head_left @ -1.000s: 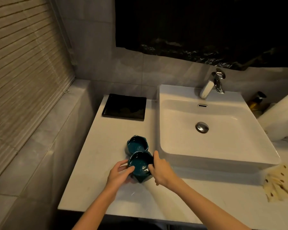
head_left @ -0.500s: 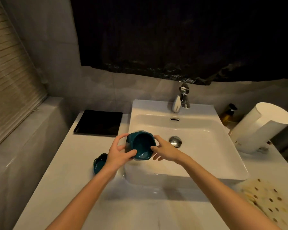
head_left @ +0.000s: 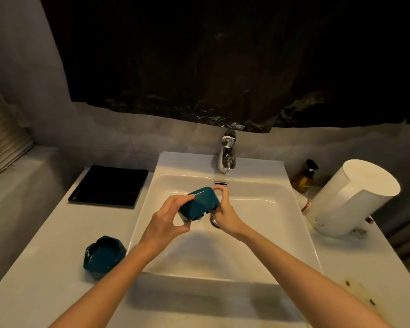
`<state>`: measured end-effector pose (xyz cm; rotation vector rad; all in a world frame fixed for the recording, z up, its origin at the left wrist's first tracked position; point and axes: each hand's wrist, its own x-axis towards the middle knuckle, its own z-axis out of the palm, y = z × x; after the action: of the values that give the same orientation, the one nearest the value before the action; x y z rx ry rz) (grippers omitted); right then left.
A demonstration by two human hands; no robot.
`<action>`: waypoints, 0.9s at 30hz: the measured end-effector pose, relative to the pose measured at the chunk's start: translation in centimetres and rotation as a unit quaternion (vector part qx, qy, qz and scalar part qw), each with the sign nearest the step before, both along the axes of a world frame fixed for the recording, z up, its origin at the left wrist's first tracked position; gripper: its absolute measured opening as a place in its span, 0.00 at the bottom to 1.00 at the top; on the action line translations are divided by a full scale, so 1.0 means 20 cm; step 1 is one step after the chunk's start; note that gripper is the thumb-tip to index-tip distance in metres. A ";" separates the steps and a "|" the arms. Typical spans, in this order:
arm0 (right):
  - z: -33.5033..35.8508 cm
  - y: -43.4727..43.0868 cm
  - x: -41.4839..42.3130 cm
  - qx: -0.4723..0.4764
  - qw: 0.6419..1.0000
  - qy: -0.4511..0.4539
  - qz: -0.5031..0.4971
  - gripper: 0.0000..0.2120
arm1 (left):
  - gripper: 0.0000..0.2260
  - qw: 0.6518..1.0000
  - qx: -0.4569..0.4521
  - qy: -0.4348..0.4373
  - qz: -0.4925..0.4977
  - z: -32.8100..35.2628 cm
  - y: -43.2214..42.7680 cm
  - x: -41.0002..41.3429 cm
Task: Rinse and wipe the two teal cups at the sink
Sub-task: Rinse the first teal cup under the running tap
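Teal cup held tipped over the sink, base toward the camera.
Left hand grips the cup's base edge between thumb and curled fingers; right hand pinches the far rim, fingers curled round it. Both hang above the basin's middle, in front of the faucet, with open room to each basin wall. Second cup sits upright on the counter, just beside the sink's left edge; a black tray lies behind it.
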<state>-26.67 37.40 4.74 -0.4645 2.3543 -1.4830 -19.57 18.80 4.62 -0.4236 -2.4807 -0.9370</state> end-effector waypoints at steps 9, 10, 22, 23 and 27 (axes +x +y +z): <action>-0.04 0.06 -0.05 -0.021 0.999 0.030 -0.037 0.31 | 0.37 0.993 -0.107 0.048 -0.030 -0.04 0.03 -0.12; -0.04 0.06 -0.06 -0.015 0.999 0.026 -0.037 0.31 | 0.37 0.994 -0.098 0.044 -0.021 -0.05 0.04 -0.12; 0.05 0.16 -0.21 0.274 0.958 0.078 0.046 0.13 | 0.24 0.895 0.345 -0.267 0.094 -0.01 0.18 -0.20; 0.04 0.16 -0.22 0.280 0.956 0.074 0.041 0.13 | 0.23 0.881 0.363 -0.285 0.099 -0.02 0.19 -0.22; -0.02 0.17 -0.26 0.266 0.961 0.075 -0.003 0.12 | 0.19 0.844 0.417 -0.317 0.112 -0.08 0.24 -0.32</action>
<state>-31.84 40.80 4.44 -0.4354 2.7326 -0.7773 -25.99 23.56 3.03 0.5407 -2.2109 -2.1443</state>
